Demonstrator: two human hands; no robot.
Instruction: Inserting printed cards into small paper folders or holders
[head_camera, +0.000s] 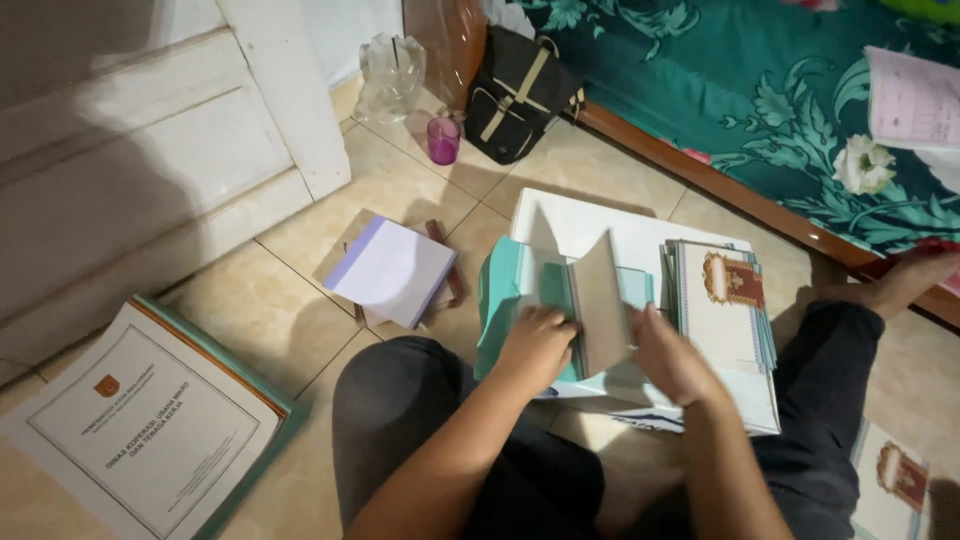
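I sit on a tiled floor with a teal folder (510, 290) lying open on a white board (570, 225) in front of my knees. My left hand (537, 345) presses down on the folder's left side. My right hand (668, 355) holds a grey-brown sheet (600, 300) that stands upright along the folder's fold. Just right of my hands lies a stack of teal-edged booklets (722, 300) with a red and gold emblem on the top cover.
A white pad with a purple edge (392, 270) lies to the left. A white report in a teal cover (150, 425) lies at the lower left. A black bag (515, 92), a purple cup (443, 138) and a clear jar (391, 72) stand behind, beside a bed with a green floral cover (760, 100).
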